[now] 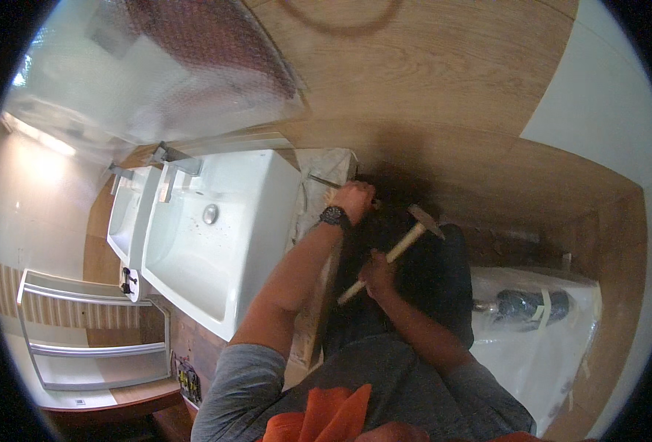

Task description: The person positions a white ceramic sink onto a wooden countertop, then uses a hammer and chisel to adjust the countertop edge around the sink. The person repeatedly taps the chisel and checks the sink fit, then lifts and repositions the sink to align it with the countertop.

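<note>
My right hand [378, 275] is wrapped round the wooden handle of a hammer [407, 241], whose rusty-looking head is up and to the right. Ahead of it, my left hand [353, 200], with a black watch at the wrist, is closed round a chisel [326, 181]. The chisel's thin metal shaft sticks out to the left, over the ledge [329, 163] beside the sink; whether its tip touches the ledge I cannot tell. The hammer head is apart from the chisel, a little to the right of my left hand.
A white sink [204, 254] with a chrome tap [181, 158] stands left of my left arm, a second sink [128, 210] beyond it. A metal ladder [94, 350] is at the lower left. Plastic-covered white fixture [521, 361] lies right, bearing a dark wrapped object [532, 308]. Wood-look wall [414, 74] rises ahead.
</note>
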A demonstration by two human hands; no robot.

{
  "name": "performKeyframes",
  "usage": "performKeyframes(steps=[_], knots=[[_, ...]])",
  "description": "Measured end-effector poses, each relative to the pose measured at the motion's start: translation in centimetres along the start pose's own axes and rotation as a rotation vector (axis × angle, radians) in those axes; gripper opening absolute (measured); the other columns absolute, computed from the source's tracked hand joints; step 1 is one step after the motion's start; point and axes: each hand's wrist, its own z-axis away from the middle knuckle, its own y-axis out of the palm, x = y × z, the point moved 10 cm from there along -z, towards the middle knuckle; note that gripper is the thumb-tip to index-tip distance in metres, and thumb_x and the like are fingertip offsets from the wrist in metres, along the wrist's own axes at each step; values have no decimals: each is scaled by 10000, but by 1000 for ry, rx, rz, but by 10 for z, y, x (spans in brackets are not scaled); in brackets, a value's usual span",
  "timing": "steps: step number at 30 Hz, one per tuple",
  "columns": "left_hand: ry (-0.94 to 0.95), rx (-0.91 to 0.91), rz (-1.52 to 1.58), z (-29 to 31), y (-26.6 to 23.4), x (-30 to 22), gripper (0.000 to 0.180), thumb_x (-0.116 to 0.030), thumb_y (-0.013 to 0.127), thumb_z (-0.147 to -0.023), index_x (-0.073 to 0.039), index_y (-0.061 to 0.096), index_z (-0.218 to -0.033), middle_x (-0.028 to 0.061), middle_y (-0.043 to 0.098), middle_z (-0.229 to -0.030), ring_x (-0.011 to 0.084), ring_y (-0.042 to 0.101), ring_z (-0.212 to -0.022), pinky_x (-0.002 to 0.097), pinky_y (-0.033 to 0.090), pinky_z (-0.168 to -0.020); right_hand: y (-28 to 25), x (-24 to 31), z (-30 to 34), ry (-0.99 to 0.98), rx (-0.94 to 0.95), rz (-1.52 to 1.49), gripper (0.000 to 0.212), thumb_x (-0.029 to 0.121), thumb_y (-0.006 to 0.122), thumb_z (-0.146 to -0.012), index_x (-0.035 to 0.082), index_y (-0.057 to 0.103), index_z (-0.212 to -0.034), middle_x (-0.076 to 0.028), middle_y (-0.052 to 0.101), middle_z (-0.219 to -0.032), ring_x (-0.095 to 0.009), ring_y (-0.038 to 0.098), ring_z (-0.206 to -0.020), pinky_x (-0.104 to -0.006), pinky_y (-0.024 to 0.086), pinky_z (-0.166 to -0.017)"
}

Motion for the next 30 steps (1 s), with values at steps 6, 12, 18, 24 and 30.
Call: performKeyframes(steps=[6,12,18,24,30], knots=[[19,-13,39,1,3,6,150,-104,562,-852,-29,636,-958,217,660,-936,407,644,-942,501,528,-844,9,-27,10,316,150,50,266,295,519,-1013,82,560,-1167,-28,449,-621,-194,443,-456,-395,398,-447],[67,-48,16,-3,9,6,143,-115,591,-838,-28,629,-943,205,661,-944,406,643,-945,497,525,-848,18,-12,8,163,161,-24,243,228,574,-971,44,583,-1128,-40,461,-616,-188,457,-486,-379,415,-476],[64,-68,-5,-3,14,9,156,-124,601,-832,-37,639,-955,197,668,-964,395,647,-956,492,527,-854,5,-2,-6,74,150,-246,286,269,544,-973,41,607,-1134,-41,482,-617,-192,463,-478,-394,418,-470],[-3,17,-11,2,11,12,146,-119,593,-845,-43,643,-958,196,673,-977,393,655,-951,494,538,-816,12,-17,7,228,139,-73,134,243,589,-968,110,577,-975,-21,436,-560,-177,432,-432,-377,394,-435],[-33,115,-44,-5,6,5,158,-125,549,-895,-36,652,-975,175,681,-1006,342,656,-989,442,519,-898,25,-25,15,339,235,-151,91,186,622,-949,109,573,-946,-9,451,-583,-173,428,-450,-350,361,-441]])
